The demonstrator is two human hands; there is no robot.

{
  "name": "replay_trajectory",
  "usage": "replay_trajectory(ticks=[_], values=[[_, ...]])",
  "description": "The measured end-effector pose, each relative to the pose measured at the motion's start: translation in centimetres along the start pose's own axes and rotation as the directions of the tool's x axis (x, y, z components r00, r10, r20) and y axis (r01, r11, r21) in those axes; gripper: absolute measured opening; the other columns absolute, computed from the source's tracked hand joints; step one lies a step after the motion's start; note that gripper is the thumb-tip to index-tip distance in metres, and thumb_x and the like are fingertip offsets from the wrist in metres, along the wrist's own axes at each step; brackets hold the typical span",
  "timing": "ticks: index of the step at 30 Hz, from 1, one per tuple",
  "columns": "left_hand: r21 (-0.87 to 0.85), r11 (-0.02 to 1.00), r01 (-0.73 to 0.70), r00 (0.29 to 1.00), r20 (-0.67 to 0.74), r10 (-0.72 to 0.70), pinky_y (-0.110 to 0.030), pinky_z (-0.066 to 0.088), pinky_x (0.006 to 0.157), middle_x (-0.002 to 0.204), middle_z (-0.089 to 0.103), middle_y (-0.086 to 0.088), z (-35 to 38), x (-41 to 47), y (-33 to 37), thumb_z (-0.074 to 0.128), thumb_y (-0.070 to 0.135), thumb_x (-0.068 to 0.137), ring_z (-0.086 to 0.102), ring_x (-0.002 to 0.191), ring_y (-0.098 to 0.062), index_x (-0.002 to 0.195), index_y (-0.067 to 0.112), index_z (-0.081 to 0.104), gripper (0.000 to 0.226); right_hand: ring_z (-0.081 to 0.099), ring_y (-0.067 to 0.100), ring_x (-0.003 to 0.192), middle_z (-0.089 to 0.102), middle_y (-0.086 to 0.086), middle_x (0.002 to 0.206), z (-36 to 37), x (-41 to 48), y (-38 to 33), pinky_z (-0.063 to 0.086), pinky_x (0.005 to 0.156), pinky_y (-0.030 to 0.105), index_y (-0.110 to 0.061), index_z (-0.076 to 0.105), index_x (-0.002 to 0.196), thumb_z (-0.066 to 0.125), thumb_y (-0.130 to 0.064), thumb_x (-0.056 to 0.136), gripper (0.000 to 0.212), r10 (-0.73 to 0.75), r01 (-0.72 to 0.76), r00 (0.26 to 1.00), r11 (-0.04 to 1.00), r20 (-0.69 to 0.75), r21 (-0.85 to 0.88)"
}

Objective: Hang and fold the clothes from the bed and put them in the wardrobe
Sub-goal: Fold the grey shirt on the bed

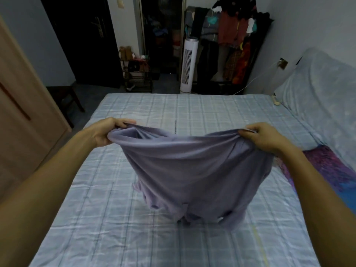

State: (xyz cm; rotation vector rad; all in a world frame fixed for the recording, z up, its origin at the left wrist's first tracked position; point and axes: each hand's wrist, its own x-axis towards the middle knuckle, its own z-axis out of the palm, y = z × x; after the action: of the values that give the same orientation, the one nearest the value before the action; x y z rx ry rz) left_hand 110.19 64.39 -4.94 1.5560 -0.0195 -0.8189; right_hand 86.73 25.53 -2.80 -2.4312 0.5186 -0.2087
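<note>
A lavender-grey garment [190, 170] hangs stretched between both hands above the bed [107, 218], which has a pale blue checked sheet. My left hand [109, 132] grips one end of its upper edge and my right hand [262, 137] grips the other. The cloth sags in the middle, and its lower part bunches on the sheet. A purple and blue patterned cloth [327, 170] lies on the bed at the right, under my right forearm.
A wooden wardrobe [21, 112] stands at the left edge. Beyond the bed's far end are a white tower fan [187, 66], a loaded clothes rack [233, 43], a low shelf [137, 74] and a dark doorway. A blue-covered mound [317, 89] rises at the right.
</note>
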Motion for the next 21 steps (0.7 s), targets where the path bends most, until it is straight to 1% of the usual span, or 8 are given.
replay_trajectory(ticks=[2, 4, 9, 11, 14, 16, 18, 21], values=[[-0.095, 0.994, -0.06, 0.982, -0.185, 0.041, -0.016, 0.05, 0.045, 0.059, 0.068, 0.0, 1.2, 1.5, 0.4, 0.029, -0.009, 0.088, 0.061, 0.047, -0.007, 0.096, 0.011, 0.062, 0.039, 0.049, 0.008, 0.057, 0.056, -0.006, 0.056, 1.8, 0.0, -1.2, 0.038, 0.054, 0.021, -0.007, 0.061, 0.066, 0.06, -0.041, 0.089, 0.041, 0.019, -0.025, 0.992, 0.999, 0.124, 0.047], [-0.163, 0.974, -0.159, 0.955, -0.277, 0.11, -0.014, 0.042, 0.038, 0.06, 0.062, -0.002, 3.2, 2.7, 1.2, 0.03, -0.007, 0.091, 0.055, 0.048, -0.007, 0.096, 0.012, 0.061, 0.037, 0.053, 0.01, 0.062, 0.062, -0.001, 0.066, 4.4, -0.4, -3.2, 0.044, 0.061, 0.026, -0.006, 0.066, 0.076, 0.061, -0.048, 0.087, 0.044, 0.009, -0.01, 0.957, 1.0, 0.291, 0.002], [-0.101, 0.966, -0.239, 0.958, -0.184, 0.218, -0.018, 0.046, 0.047, 0.076, 0.061, -0.006, 10.5, 3.4, 2.5, 0.034, -0.002, 0.087, 0.055, 0.064, -0.016, 0.083, 0.012, 0.064, 0.033, 0.064, 0.015, 0.072, 0.067, 0.001, 0.079, 8.4, -1.7, -8.6, 0.054, 0.06, 0.029, -0.014, 0.072, 0.089, 0.065, -0.04, 0.087, 0.027, -0.016, -0.087, 0.648, 0.992, 0.761, 0.095], [-0.007, 0.976, -0.216, 0.969, -0.122, 0.213, -0.016, 0.041, 0.041, 0.06, 0.061, -0.001, 12.6, 2.6, 2.2, 0.037, 0.001, 0.086, 0.053, 0.058, -0.017, 0.076, 0.013, 0.064, 0.031, 0.069, 0.017, 0.083, 0.071, 0.002, 0.095, 8.4, -1.2, -9.3, 0.058, 0.067, 0.031, -0.019, 0.071, 0.093, 0.062, -0.047, 0.086, 0.03, -0.04, -0.094, 0.737, 0.982, 0.675, 0.162], [0.231, 0.94, -0.253, 0.968, 0.068, 0.243, -0.018, 0.03, 0.037, 0.052, 0.053, -0.004, 14.8, 0.7, 1.5, 0.048, 0.007, 0.077, 0.043, 0.05, -0.019, 0.064, 0.014, 0.065, 0.023, 0.061, 0.014, 0.104, 0.06, -0.005, 0.122, 8.3, 0.3, -9.5, 0.052, 0.082, 0.031, -0.025, 0.057, 0.125, 0.07, -0.052, 0.078, 0.056, -0.075, 0.026, 0.957, 0.984, 0.279, 0.177], [0.291, 0.897, -0.332, 0.933, 0.241, 0.267, -0.029, 0.036, 0.051, 0.066, 0.053, -0.014, 16.0, -1.0, 1.3, 0.053, 0.012, 0.069, 0.046, 0.059, -0.026, 0.06, 0.015, 0.067, 0.017, 0.054, 0.01, 0.113, 0.055, -0.011, 0.126, 8.6, 0.4, -9.9, 0.047, 0.089, 0.029, -0.032, 0.051, 0.13, 0.076, -0.048, 0.072, 0.065, -0.192, 0.149, 0.938, 0.975, 0.287, 0.166], [0.218, 0.892, -0.396, 0.875, 0.384, 0.294, -0.035, 0.04, 0.067, 0.071, 0.06, -0.01, 16.7, -2.6, 1.6, 0.05, 0.011, 0.07, 0.055, 0.07, -0.024, 0.061, 0.012, 0.066, 0.019, 0.061, 0.009, 0.104, 0.065, -0.011, 0.11, 9.0, 0.0, -10.6, 0.052, 0.088, 0.033, -0.034, 0.064, 0.108, 0.078, -0.038, 0.071, 0.04, -0.272, 0.198, 0.868, 0.957, 0.415, 0.212], [0.153, 0.887, -0.435, 0.829, 0.454, 0.327, -0.027, 0.041, 0.064, 0.071, 0.061, -0.002, 16.9, -4.4, 2.5, 0.047, 0.014, 0.071, 0.055, 0.069, -0.017, 0.065, 0.014, 0.069, 0.023, 0.063, 0.008, 0.094, 0.068, -0.006, 0.098, 9.8, -0.8, -11.1, 0.055, 0.084, 0.032, -0.025, 0.066, 0.1, 0.075, -0.029, 0.077, 0.024, -0.283, 0.175, 0.849, 0.948, 0.447, 0.266]])
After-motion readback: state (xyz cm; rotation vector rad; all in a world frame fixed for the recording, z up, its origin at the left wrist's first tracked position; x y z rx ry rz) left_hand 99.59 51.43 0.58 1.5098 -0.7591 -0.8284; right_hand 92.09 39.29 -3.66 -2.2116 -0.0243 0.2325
